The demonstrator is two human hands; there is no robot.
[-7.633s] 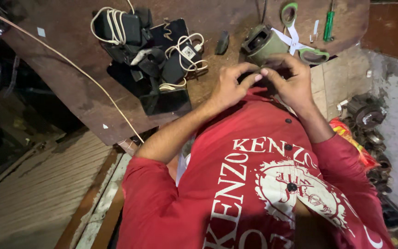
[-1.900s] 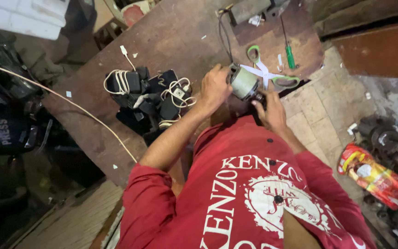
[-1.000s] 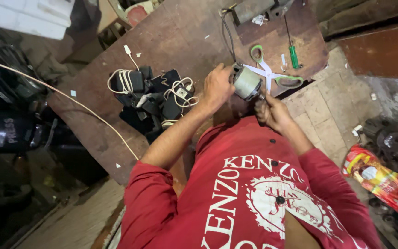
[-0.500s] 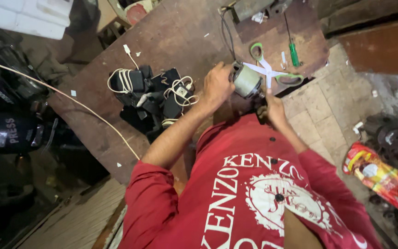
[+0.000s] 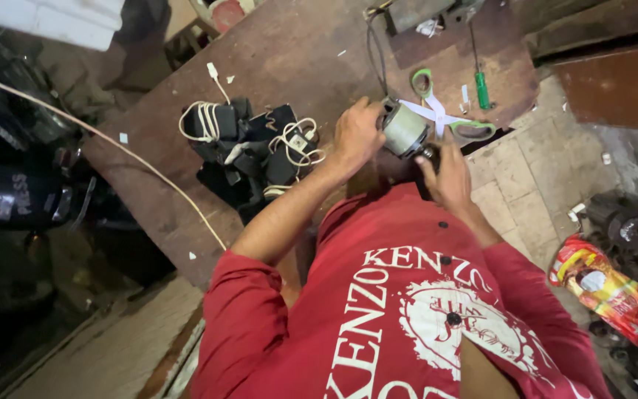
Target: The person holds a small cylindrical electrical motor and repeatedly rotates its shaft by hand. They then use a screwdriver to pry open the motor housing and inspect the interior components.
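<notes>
Left hand [image 5: 356,134] is curled around the left side of a small grey cylinder part [image 5: 403,130], fingers closed on it, holding it at the near edge of the brown board [image 5: 289,52]. Right hand [image 5: 448,174] sits just below and right of the part, fingers bent around a dark piece [image 5: 428,155] at the part's lower end; the grip looks closed but the fingertips are partly hidden, so exact contact is unclear. A black cable [image 5: 373,55] runs from the part up the board toward a grey object [image 5: 415,11] at the top edge. Green-handled scissors [image 5: 444,118] lie open on the board just right of the part, one blade close to it, cannot tell if touching. A green screwdriver [image 5: 480,77] lies near the scissors, further up and right. Left of the hands, well apart from the part, a pile of black chargers [image 5: 249,144] with white cords [image 5: 201,122] rests on the board. A long white wire [image 5: 97,133] crosses the left side of the board diagonally. Red shirt [image 5: 378,318] fills the bottom of the view. On the tiled floor at the right lies a red packet [image 5: 611,288], beside dark metal parts [image 5: 629,229].
</notes>
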